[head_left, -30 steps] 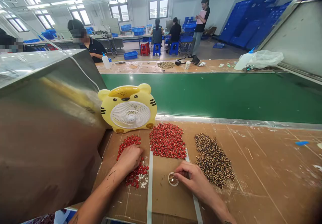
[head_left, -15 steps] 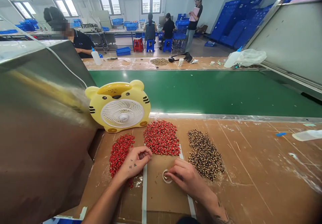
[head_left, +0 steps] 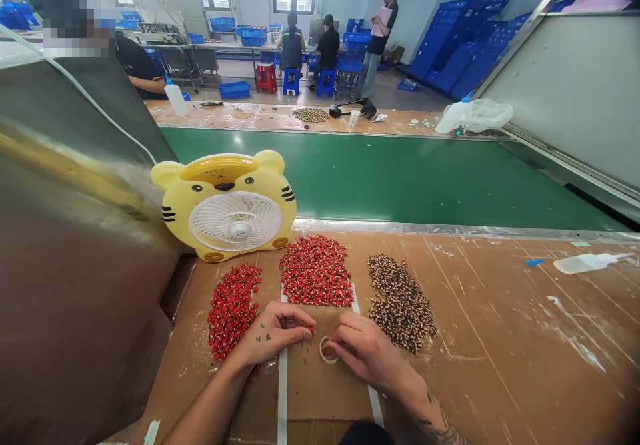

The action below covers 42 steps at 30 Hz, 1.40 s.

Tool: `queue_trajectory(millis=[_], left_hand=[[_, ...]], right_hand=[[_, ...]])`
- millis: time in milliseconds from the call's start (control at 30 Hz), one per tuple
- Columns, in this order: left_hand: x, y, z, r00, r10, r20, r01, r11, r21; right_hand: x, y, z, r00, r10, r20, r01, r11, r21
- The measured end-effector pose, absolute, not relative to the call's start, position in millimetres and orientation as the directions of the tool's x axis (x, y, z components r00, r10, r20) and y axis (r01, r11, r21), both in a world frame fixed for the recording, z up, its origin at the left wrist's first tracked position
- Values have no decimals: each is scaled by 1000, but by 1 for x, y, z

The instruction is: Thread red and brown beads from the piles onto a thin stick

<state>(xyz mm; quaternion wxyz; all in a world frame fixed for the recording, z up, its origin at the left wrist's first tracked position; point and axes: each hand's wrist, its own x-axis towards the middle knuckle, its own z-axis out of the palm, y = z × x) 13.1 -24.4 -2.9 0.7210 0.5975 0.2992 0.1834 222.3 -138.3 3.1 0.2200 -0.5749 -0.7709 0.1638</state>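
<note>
Over brown cardboard (head_left: 325, 392), the left hand (head_left: 273, 330) brings 1 pinched red piece (head_left: 312, 330) nearer a white ring (head_left: 323, 356), grip unclear for the right hand (head_left: 369, 350).

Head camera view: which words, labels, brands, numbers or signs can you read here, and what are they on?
No text can be read for certain.
Yellow fan: faint mark on the hub, too small; dark marks on the handle form no clear word.
Left hand: small dark letter-like marks, too blurred.
Right forearm: dark marks, unreadable.
</note>
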Motion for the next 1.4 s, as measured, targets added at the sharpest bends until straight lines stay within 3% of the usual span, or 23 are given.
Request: queue_trajectory(millis=[200,467,700,833,1400], left_hand=[[16,-28,-6,716,664,-215,-64,369,927],[21,-31,-12,681,665,-306,-128,520,844],[24,-32,-12,678,664,-316,-151,547,823],[25,-32,-12,697,650,-303,-152,547,823],[23,-33,-13,703,647,-294,-135,528,838]], right_hand=[[223,-135,9,-255,959,121,794,279,-540],[228,-136,18,-237,964,122,742,261,-618],[232,-138,32,29,944,327,520,265,-812],[223,-133,34,96,930,354,509,260,-821],[217,-126,33,45,934,353,570,266,-777]])
